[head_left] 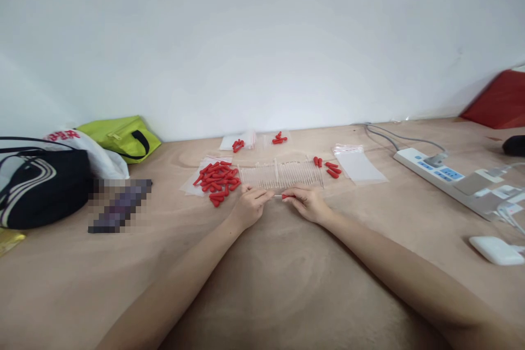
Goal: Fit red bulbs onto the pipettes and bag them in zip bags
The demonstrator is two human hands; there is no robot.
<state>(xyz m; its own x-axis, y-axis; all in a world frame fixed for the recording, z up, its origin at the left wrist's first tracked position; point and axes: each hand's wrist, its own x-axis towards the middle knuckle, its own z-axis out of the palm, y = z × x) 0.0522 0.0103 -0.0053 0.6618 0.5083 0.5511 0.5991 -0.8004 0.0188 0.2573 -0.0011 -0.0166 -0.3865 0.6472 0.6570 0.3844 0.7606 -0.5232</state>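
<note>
My left hand (249, 206) pinches one end of a thin pale rod (278, 196). At the rod's other end, my right hand (308, 203) is closed on a small red handle-like piece (286, 196), mostly covered by the fingers. Whether the rod sits inside the red piece is too small to tell. Just beyond both hands, many slim rods (295, 174) lie side by side in a long row. A heap of red pieces (217, 178) lies left of them, partly over a clear plastic bag (191, 183). Several more red pieces (333, 171) lie to the right.
Near the wall lie two small bags with red pieces (238, 145) (279, 139). Clear zip bags (361, 164) lie right, before a power strip (430, 175) with cables and a white case (496, 250). At left are a black bag (45, 186), a green bag (123, 136) and a blurred dark object (121, 206).
</note>
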